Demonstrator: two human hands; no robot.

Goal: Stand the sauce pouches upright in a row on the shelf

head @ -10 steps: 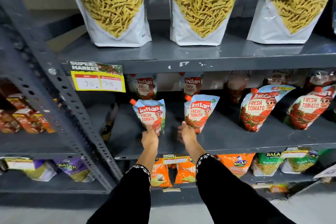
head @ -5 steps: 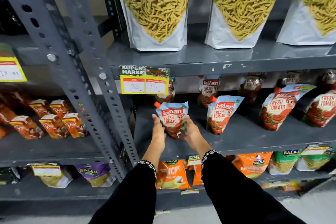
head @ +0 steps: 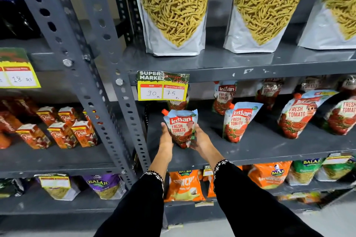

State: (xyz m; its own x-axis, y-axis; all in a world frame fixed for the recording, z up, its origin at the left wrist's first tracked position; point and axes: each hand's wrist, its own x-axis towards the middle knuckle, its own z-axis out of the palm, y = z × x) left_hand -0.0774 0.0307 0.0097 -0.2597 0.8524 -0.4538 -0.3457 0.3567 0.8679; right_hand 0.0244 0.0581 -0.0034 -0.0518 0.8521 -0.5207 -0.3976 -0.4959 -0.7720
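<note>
Head view, and both hands are on one Kissan tomato pouch (head: pixel 181 129) now, left hand (head: pixel 166 138) cupping its left side, right hand (head: pixel 199 140) wrapped round its lower right edge. A second ago each hand gripped a separate pouch; the right has let go of the neighbouring pouch (head: pixel 238 121), which leans alone just to the right. The held pouch sits at the left end of the grey shelf (head: pixel 269 150), below the yellow price tag (head: pixel 162 89), spout tilted up-left, not quite upright
</note>
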